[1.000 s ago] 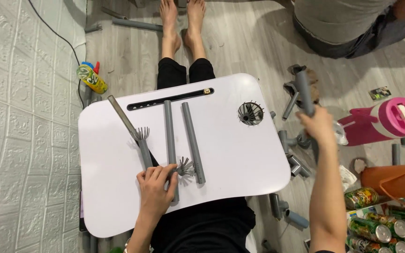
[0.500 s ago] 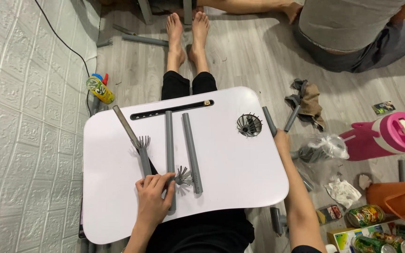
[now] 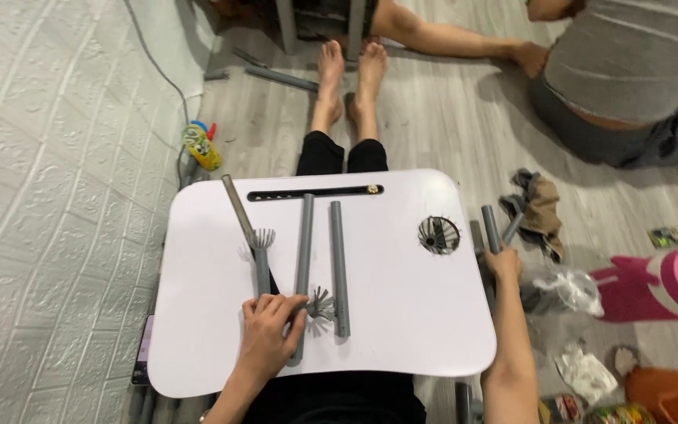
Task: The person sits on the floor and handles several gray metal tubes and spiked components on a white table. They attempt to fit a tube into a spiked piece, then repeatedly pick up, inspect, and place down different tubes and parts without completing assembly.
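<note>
— Grey plastic tube (image 3: 303,267) on the white lap table (image 3: 402,330)?
— Under the left hand (image 3: 270,334), fingers closed over its near end.
— The right hand (image 3: 504,263)?
— Off the table's edge, gripping another grey tube (image 3: 490,228).

The flat rectangular lap table (image 3: 402,314) is white, with a black slot (image 3: 315,192). The plastic tubes (image 3: 338,267) are grey. The plank floor (image 3: 449,126) is pale grey wood-grain. The round jug (image 3: 661,283) is pink.
</note>
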